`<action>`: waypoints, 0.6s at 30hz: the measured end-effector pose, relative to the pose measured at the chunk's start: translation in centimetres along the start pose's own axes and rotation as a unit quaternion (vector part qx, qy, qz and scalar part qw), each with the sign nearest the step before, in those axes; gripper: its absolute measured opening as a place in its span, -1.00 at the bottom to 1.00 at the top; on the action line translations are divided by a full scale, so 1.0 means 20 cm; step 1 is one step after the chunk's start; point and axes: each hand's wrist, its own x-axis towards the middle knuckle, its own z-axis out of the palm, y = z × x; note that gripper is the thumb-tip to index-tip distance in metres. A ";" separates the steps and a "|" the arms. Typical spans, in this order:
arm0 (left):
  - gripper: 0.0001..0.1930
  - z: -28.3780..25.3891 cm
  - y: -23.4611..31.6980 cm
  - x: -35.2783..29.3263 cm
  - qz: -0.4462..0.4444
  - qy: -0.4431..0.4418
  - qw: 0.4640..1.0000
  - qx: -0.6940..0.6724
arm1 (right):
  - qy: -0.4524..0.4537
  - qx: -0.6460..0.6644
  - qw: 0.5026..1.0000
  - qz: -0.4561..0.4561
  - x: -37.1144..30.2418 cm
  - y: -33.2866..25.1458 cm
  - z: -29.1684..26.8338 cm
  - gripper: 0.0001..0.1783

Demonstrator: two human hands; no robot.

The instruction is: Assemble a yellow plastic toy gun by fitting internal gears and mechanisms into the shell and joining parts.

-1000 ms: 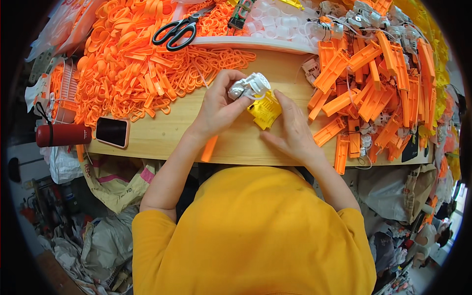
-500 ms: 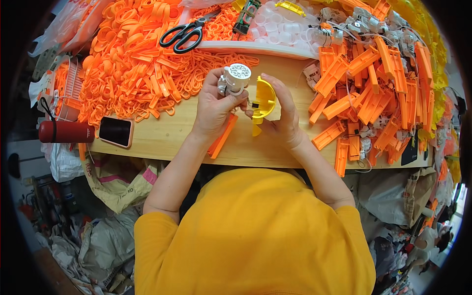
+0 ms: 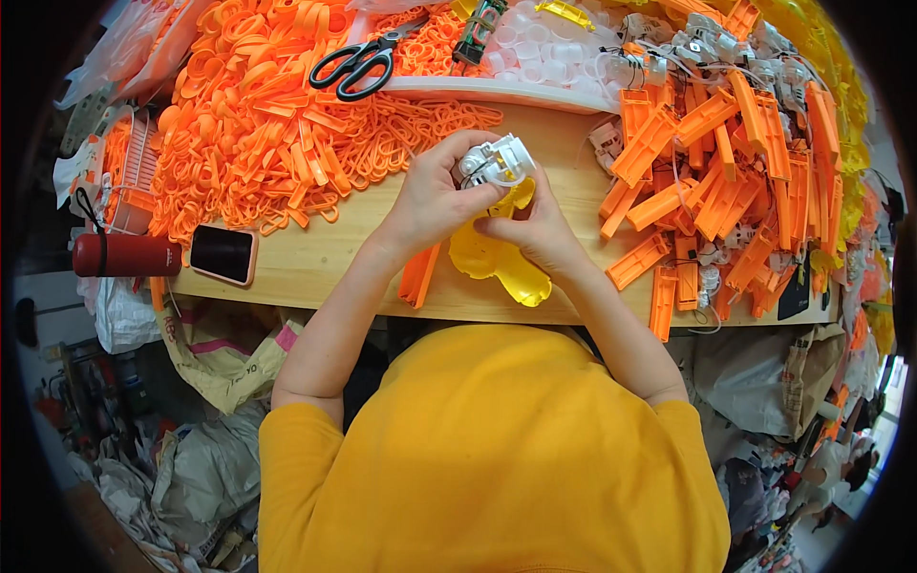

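Hands: The left hand (image 3: 435, 196) pinched a white round housing (image 3: 499, 162) between thumb and fingers; the right hand (image 3: 543, 229) gripped a yellow curved shell (image 3: 482, 253), its thumb over the plastic and its fingers partly hidden.
Housing and shell: Both were held near the upper centre of the frame, the housing above the shell, over a wooden table (image 3: 315, 272). Whether they touched could not be told.
Done: The housing looked already put together, with a thin dark wire at its side.
Left: The shell did not enclose the housing, so this unit seemed only partway finished. A loose orange trough (image 3: 418, 277) lay apart, just beside the left wrist. The full upper right suggested much similar work remained.
Housing in hand: One.
Yellow shell: At least one piece; overlap hid the exact number.
Loose trough at centre: One.
Scissors (image 3: 374, 48): One pair, upper left of centre.
Green circuit board (image 3: 479, 36): One, top centre.
Phone (image 3: 223, 255): One, left of the frame.
Red bottle (image 3: 127, 256): One, far left.
Orange clips (image 3: 248, 105), upper left: Too many to count.
Translucent cups (image 3: 544, 53), top centre: Dozens, overlapping.
Orange trough heap (image 3: 712, 181), upper right: Dozens, tangled with wired white units (image 3: 712, 38).
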 end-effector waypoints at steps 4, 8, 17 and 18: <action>-0.57 0.00 0.02 -0.01 -0.004 0.008 0.999 0.047 | 0.011 -0.035 0.997 -0.061 -0.01 0.02 0.02 -0.14; -0.62 0.00 0.04 -0.04 -0.019 0.049 0.998 0.043 | 0.016 -0.072 0.993 -0.095 -0.01 0.03 0.03 -0.16; -0.56 0.01 0.02 -0.10 0.075 0.104 0.985 0.115 | 0.017 -0.167 0.963 -0.210 -0.02 0.08 0.00 -0.16; -0.56 0.01 0.00 -0.11 0.074 0.104 0.985 0.115 | 0.017 -0.167 0.963 -0.209 -0.03 0.08 0.00 -0.16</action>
